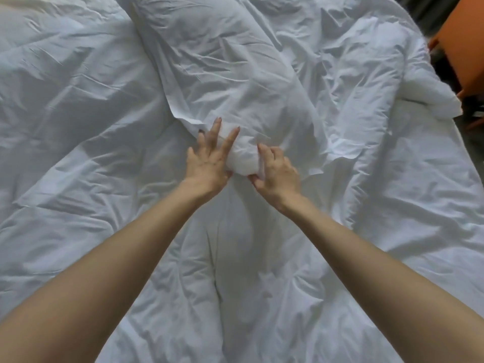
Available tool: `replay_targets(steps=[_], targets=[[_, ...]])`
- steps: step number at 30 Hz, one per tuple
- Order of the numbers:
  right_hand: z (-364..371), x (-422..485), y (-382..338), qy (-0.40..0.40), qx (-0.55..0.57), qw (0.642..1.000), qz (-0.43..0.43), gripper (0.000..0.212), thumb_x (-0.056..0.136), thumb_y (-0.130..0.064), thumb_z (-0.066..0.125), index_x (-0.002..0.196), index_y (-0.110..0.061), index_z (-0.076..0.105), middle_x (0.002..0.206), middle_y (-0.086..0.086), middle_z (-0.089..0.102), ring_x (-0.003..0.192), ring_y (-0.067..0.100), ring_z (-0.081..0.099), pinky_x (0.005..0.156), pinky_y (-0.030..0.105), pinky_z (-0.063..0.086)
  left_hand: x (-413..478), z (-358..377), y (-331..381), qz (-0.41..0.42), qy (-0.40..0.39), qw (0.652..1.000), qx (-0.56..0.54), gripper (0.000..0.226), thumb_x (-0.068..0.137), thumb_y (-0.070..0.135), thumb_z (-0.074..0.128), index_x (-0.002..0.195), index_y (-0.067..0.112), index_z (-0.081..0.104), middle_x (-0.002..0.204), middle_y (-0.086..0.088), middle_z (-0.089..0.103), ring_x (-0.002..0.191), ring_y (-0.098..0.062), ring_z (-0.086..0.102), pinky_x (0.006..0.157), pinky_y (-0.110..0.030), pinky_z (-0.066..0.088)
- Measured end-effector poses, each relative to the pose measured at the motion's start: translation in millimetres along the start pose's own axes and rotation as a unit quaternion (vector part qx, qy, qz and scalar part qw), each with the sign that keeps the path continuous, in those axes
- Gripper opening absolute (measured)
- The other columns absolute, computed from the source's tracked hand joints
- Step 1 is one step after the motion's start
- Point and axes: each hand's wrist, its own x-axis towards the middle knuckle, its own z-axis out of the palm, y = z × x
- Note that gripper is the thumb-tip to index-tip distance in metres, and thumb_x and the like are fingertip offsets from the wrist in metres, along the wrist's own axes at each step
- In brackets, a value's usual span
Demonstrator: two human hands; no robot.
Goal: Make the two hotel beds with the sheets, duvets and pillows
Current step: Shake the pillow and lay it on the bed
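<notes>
A white pillow in a loose pillowcase point(225, 74) lies lengthwise across the middle of the bed, on a crumpled white duvet point(86, 158). A bare white bulge of the pillow's near end point(242, 162) sticks out of the case's open mouth. My left hand point(209, 161) presses against the left side of that bulge, fingers spread and pointing away from me. My right hand point(279, 172) curls around its right side, thumb under the lower edge. Both hands grip the pillow end between them.
More wrinkled white bedding point(379, 132) covers the right side of the bed, with a bunched corner point(434, 98) at its right edge. An orange piece of furniture point(465, 40) stands beyond that edge at the upper right, with dark floor around it.
</notes>
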Motion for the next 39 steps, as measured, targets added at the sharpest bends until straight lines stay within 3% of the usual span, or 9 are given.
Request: replay_targets(steps=[4,7,14,20,24,26,29,33,39], targets=[[13,5,11,0.109,0.038,0.991,-0.072,0.012,0.087,-0.017,0.062,0.094,-0.008,0.060,0.093,0.011,0.062,0.079,0.037,0.059,0.062,0.035,0.036,19,5,-7,0.021,0.077,0.996,0.030,0.054,0.094,0.033,0.056,0.144,0.031,0.035,0.135,-0.006,0.043,0.117,-0.033,0.042,0.089,-0.041,0.034],[1,-1,12,0.082,0.110,0.986,-0.090,0.012,0.094,-0.014,0.054,0.086,-0.005,0.055,0.083,0.009,0.059,0.073,0.031,0.052,0.061,0.033,0.030,14,1,-13,0.044,0.085,0.995,0.031,0.037,0.100,0.031,0.045,0.136,0.022,0.043,0.111,-0.010,0.054,0.098,-0.034,0.052,0.078,-0.039,0.032],[-40,-37,-9,0.067,0.152,0.978,-0.128,0.019,0.096,-0.018,0.056,0.082,-0.004,0.053,0.073,0.000,0.051,0.064,0.021,0.042,0.059,0.030,0.023,-32,-24,-22,0.026,0.105,0.993,-0.037,0.024,0.102,0.024,0.038,0.121,0.018,0.052,0.094,-0.012,0.056,0.085,-0.035,0.054,0.074,-0.039,0.033],[-78,-95,-52,-0.062,0.142,0.973,-0.170,0.013,0.092,-0.021,0.062,0.082,-0.013,0.060,0.072,-0.003,0.060,0.067,0.021,0.053,0.065,0.036,0.044,-115,-54,-46,0.049,0.116,0.990,-0.061,0.021,0.101,0.025,0.041,0.117,0.019,0.055,0.085,-0.010,0.055,0.078,-0.033,0.054,0.071,-0.037,0.033],[-76,-159,-81,-0.135,0.084,0.966,-0.202,0.012,0.091,-0.031,0.064,0.086,-0.020,0.064,0.071,-0.014,0.062,0.072,0.009,0.057,0.095,0.028,0.030,-204,-48,-59,0.038,0.111,0.989,-0.087,0.019,0.098,0.022,0.048,0.114,0.021,0.057,0.084,-0.008,0.058,0.076,-0.032,0.055,0.068,-0.034,0.032],[-70,-194,-92,-0.196,0.100,0.955,-0.200,0.013,0.090,-0.031,0.066,0.084,-0.020,0.064,0.059,-0.023,0.055,0.063,-0.005,0.053,0.088,0.020,0.032,-249,-38,-62,0.018,0.092,0.990,-0.101,0.021,0.097,0.018,0.051,0.116,0.023,0.056,0.086,-0.006,0.058,0.078,-0.031,0.055,0.068,-0.032,0.031],[-52,-244,-102,-0.305,0.173,0.920,-0.176,0.015,0.088,-0.024,0.070,0.078,-0.015,0.064,0.054,-0.025,0.056,0.056,-0.007,0.055,0.061,0.009,0.036,-314,-20,-67,0.007,0.050,0.994,-0.101,0.023,0.096,0.019,0.051,0.116,0.031,0.047,0.088,-0.004,0.059,0.079,-0.029,0.058,0.067,-0.033,0.036],[-19,-292,-107,-0.388,0.165,0.895,-0.147,0.012,0.089,-0.028,0.068,0.085,-0.017,0.070,0.067,-0.015,0.061,0.066,0.002,0.059,0.069,0.021,0.046,-378,6,-73,-0.009,-0.067,0.996,-0.062,0.026,0.101,0.031,0.041,0.127,0.035,0.043,0.105,-0.001,0.061,0.092,-0.025,0.060,0.075,-0.034,0.044],[-8,-295,-106,-0.352,0.130,0.920,-0.112,0.020,0.094,-0.027,0.061,0.100,-0.014,0.075,0.091,-0.006,0.066,0.084,0.012,0.055,0.076,0.027,0.041,-379,14,-77,-0.087,-0.167,0.981,-0.049,0.037,0.094,0.013,0.042,0.126,0.032,0.041,0.120,-0.005,0.041,0.110,-0.028,0.046,0.087,-0.036,0.040]])
